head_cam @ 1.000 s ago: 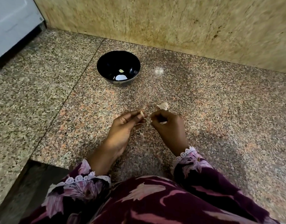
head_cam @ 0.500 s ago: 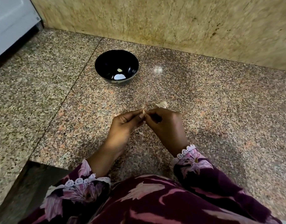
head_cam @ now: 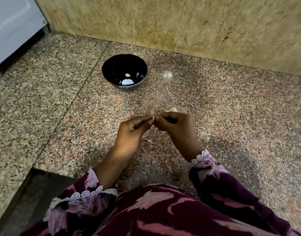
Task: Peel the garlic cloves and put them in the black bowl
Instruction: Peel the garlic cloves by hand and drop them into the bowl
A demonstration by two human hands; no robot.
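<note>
A small pale garlic clove point(head_cam: 153, 117) is pinched between the fingertips of my left hand point(head_cam: 131, 132) and my right hand point(head_cam: 176, 126), which meet above the granite counter. Most of the clove is hidden by the fingers. The black bowl point(head_cam: 112, 65) stands farther back on the counter, a little left of my hands, with a small pale clove point(head_cam: 127, 75) inside and a bright reflection on its inner wall. A pale scrap of garlic or skin point(head_cam: 172, 109) lies on the counter just behind my right hand.
The speckled granite counter point(head_cam: 231, 116) ends at a stained beige tiled wall point(head_cam: 180, 23) behind the bowl. A white appliance point(head_cam: 11, 28) stands at the far left. The counter's front edge drops away at the lower left, by my patterned sleeves.
My two hands have closed the small gap between them, and their fingertips now meet on the clove. The bowl and the scrap have not moved.
</note>
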